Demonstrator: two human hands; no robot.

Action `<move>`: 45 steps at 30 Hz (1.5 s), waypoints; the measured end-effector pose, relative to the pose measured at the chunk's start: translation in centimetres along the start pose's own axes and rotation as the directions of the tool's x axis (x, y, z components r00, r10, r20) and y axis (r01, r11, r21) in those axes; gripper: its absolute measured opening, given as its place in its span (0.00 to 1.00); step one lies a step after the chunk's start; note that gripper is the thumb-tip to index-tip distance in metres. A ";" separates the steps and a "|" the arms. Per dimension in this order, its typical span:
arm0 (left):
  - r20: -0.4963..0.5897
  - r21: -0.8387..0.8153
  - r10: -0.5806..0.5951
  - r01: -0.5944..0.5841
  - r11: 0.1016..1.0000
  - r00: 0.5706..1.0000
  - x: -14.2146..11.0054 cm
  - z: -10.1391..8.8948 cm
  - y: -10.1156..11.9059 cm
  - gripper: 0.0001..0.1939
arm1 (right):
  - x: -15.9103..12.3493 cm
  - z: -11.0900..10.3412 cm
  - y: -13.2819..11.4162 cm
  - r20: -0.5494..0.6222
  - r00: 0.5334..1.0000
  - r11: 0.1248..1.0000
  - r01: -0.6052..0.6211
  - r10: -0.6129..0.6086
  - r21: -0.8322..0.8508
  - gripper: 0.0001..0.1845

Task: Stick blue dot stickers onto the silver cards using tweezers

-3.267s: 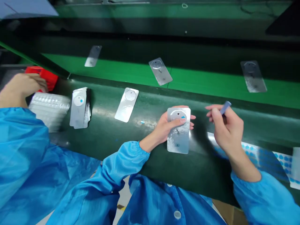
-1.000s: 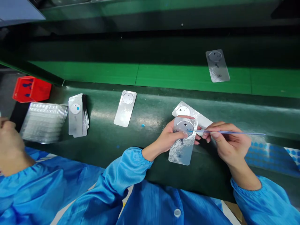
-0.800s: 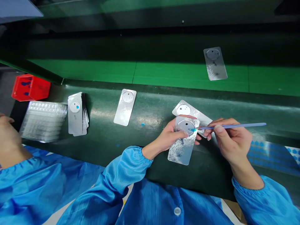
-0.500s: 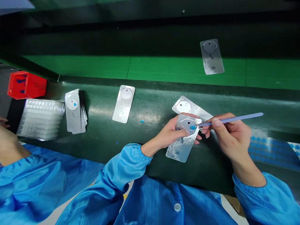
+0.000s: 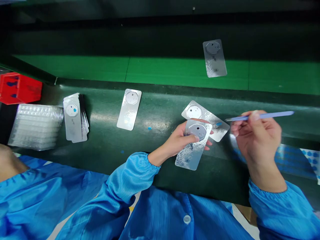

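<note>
Dark green desk (image 5: 105, 148): at left end, red plastic bin (image 5: 20, 88), far of a stack of clear blister trays (image 5: 35, 126). Just right of these, a stack of foil cards (image 5: 73, 116). Single foil card (image 5: 129, 109) lies flat mid-desk, small blue dot (image 5: 149, 128) just beside it. Farther off, another foil card (image 5: 214, 58) on green belt (image 5: 175, 71). Near right, sheet of blue dots (image 5: 292, 161).

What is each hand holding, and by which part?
The left hand grips a foil card by its upper half, thumb on front. The right hand pinches a slim blue tool near its middle.
</note>
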State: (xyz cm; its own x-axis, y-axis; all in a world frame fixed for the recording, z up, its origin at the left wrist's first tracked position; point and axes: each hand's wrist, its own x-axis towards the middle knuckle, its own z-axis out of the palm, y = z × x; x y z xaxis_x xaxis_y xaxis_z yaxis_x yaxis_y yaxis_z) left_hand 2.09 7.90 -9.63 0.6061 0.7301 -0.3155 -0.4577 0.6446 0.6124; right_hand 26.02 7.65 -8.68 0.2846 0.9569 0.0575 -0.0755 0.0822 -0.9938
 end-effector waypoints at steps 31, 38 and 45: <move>0.092 0.034 -0.202 0.200 0.979 0.975 0.8 0.7 -2.0 0.24 | -4.6 -9.6 1.3 0.102 0.992 0.902 -0.024 0.076 -0.431 0.25; 0.054 0.044 -0.219 0.216 0.975 0.974 1.0 0.4 -2.0 0.25 | -4.4 -9.5 1.7 0.127 0.986 0.897 -0.038 0.104 -0.441 0.25; 0.044 0.047 -0.147 0.145 0.988 0.988 0.8 0.6 -2.5 0.24 | -4.5 -9.2 1.1 0.075 0.995 0.965 -0.049 0.071 -0.259 0.22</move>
State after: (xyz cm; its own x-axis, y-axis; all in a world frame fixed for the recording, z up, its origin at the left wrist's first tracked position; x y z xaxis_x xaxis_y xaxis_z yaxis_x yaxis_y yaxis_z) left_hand 4.14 6.74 -11.00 0.6946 0.6167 -0.3704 -0.3340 0.7325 0.5932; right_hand 33.49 0.89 -10.87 0.2059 0.9786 -0.0057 0.1607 -0.0396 -0.9862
